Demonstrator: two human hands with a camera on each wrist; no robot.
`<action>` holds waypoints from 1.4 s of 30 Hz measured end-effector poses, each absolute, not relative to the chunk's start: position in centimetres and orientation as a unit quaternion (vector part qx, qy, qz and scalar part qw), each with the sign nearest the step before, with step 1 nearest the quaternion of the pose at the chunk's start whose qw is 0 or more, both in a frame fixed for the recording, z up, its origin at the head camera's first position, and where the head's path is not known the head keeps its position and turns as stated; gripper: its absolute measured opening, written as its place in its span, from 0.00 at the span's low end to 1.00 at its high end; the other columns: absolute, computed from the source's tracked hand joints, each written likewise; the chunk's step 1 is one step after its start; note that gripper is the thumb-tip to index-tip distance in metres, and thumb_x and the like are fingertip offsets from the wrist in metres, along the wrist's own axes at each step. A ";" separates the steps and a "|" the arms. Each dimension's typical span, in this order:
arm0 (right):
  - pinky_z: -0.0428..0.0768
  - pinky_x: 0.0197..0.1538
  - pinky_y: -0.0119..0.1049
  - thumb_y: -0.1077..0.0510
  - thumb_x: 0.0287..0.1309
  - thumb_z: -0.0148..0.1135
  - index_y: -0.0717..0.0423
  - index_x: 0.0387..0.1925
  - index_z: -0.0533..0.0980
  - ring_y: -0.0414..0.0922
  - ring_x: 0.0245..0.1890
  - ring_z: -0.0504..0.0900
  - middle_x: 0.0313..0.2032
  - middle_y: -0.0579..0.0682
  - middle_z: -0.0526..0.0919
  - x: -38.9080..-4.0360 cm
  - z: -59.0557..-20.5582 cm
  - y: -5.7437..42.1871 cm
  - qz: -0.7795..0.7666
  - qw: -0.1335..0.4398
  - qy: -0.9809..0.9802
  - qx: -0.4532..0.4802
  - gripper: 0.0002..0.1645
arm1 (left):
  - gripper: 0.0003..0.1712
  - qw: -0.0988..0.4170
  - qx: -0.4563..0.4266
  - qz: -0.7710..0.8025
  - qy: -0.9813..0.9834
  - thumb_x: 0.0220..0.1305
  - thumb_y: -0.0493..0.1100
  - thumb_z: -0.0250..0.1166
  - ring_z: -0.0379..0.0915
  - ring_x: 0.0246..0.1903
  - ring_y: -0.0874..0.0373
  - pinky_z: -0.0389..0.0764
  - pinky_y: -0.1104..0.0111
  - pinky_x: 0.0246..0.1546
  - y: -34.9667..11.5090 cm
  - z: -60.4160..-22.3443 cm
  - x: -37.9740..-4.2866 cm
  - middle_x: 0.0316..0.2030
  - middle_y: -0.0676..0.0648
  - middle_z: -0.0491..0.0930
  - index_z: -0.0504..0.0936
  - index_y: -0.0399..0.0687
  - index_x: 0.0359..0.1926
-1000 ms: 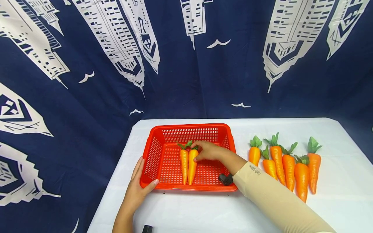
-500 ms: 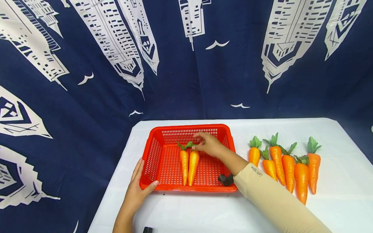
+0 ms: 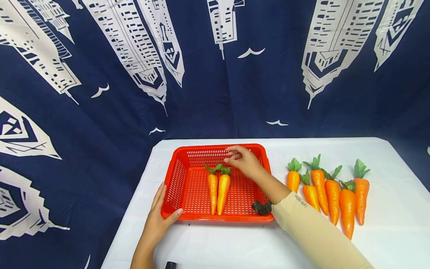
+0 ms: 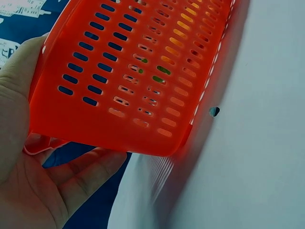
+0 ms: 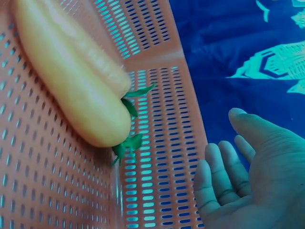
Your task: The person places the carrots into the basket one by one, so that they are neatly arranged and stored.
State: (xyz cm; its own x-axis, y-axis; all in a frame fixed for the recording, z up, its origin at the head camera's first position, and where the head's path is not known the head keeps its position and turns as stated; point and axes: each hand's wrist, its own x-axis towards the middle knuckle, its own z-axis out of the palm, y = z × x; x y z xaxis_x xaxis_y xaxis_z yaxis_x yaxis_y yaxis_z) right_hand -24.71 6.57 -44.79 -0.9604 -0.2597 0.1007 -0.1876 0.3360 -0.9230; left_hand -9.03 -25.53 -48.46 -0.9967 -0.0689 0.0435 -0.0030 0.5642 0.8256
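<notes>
Two orange carrots with green leaf tops lie side by side in a red perforated plastic basket (image 3: 198,216), the left carrot (image 3: 213,192) and the right carrot (image 3: 223,194). My left hand (image 3: 158,216) holds the basket's near left corner, its thumb on the front rim and fingers along the left side; the left wrist view shows this grip from close by. Above the back right part of the basket is my right hand (image 3: 244,161), holding nothing, its fingers loosely bent. The right wrist view shows this hand (image 5: 252,176) apart from the carrots, past their leafy ends.
On the white table (image 3: 396,209), right of the basket, several more carrots (image 3: 347,207) lie in a loose row, leaves pointing away. A small black device (image 3: 262,207) is at the right wrist. Behind the table hangs a navy printed cloth (image 3: 208,101).
My right hand has let go of the right carrot and moved up and back, away from its leaves. The left hand has stayed on the basket's corner.
</notes>
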 end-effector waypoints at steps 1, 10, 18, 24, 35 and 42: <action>0.82 0.45 0.32 0.56 0.62 0.70 0.56 0.59 0.78 0.50 0.46 0.84 0.51 0.58 0.84 -24.7 -44.7 6.6 -0.567 0.032 0.813 -0.133 0.24 | 0.58 0.034 0.022 -0.464 -0.885 0.58 0.55 0.74 0.44 0.79 0.45 0.54 0.31 0.71 -25.5 -48.5 -9.0 0.81 0.57 0.43 0.48 0.68 0.80; 0.81 0.48 0.29 0.54 0.62 0.69 0.55 0.62 0.76 0.45 0.47 0.83 0.56 0.61 0.81 -24.6 -44.0 7.4 -0.655 0.028 0.748 -0.108 0.28 | 0.58 0.033 0.030 -0.465 -0.884 0.58 0.55 0.75 0.41 0.80 0.47 0.52 0.31 0.71 -25.6 -48.6 -9.1 0.81 0.60 0.43 0.47 0.70 0.80; 0.83 0.55 0.33 0.60 0.66 0.65 0.58 0.65 0.72 0.37 0.48 0.84 0.49 0.44 0.82 -24.5 -42.7 9.2 -0.756 0.033 0.646 -0.099 0.28 | 0.58 0.039 0.017 -0.465 -0.884 0.58 0.54 0.75 0.43 0.80 0.46 0.53 0.33 0.72 -25.5 -48.9 -9.2 0.81 0.57 0.43 0.48 0.66 0.81; 0.81 0.57 0.31 0.58 0.65 0.65 0.56 0.66 0.72 0.41 0.52 0.83 0.52 0.43 0.81 -24.0 -40.8 10.9 -0.747 0.016 0.655 -0.111 0.28 | 0.57 0.039 0.017 -0.463 -0.885 0.59 0.54 0.74 0.43 0.79 0.46 0.53 0.33 0.72 -25.6 -48.7 -9.1 0.81 0.57 0.43 0.48 0.67 0.81; 0.80 0.55 0.23 0.57 0.67 0.65 0.57 0.65 0.71 0.35 0.52 0.82 0.52 0.41 0.81 -23.3 -40.5 15.5 -0.719 -0.019 0.685 -0.114 0.28 | 0.57 0.035 0.016 -0.481 -0.876 0.59 0.53 0.75 0.43 0.79 0.48 0.54 0.35 0.73 -25.5 -48.7 -9.2 0.81 0.58 0.43 0.48 0.68 0.80; 0.80 0.52 0.21 0.51 0.67 0.66 0.52 0.67 0.72 0.32 0.51 0.82 0.53 0.35 0.81 -21.9 -41.0 17.9 -0.682 -0.021 0.729 -0.062 0.30 | 0.57 0.035 0.014 -0.482 -0.875 0.59 0.52 0.75 0.43 0.79 0.47 0.56 0.35 0.73 -25.6 -48.7 -9.1 0.81 0.58 0.43 0.48 0.68 0.80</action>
State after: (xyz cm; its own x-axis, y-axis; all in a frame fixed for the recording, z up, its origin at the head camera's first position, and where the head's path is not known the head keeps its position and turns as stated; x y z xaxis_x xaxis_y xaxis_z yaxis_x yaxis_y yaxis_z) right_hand -21.94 17.94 -41.01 -0.9914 -0.0611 0.1156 -0.1194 0.0630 -0.9908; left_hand -9.12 -25.57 -48.71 -0.9971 -0.0589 0.0472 0.0085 0.5346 0.8450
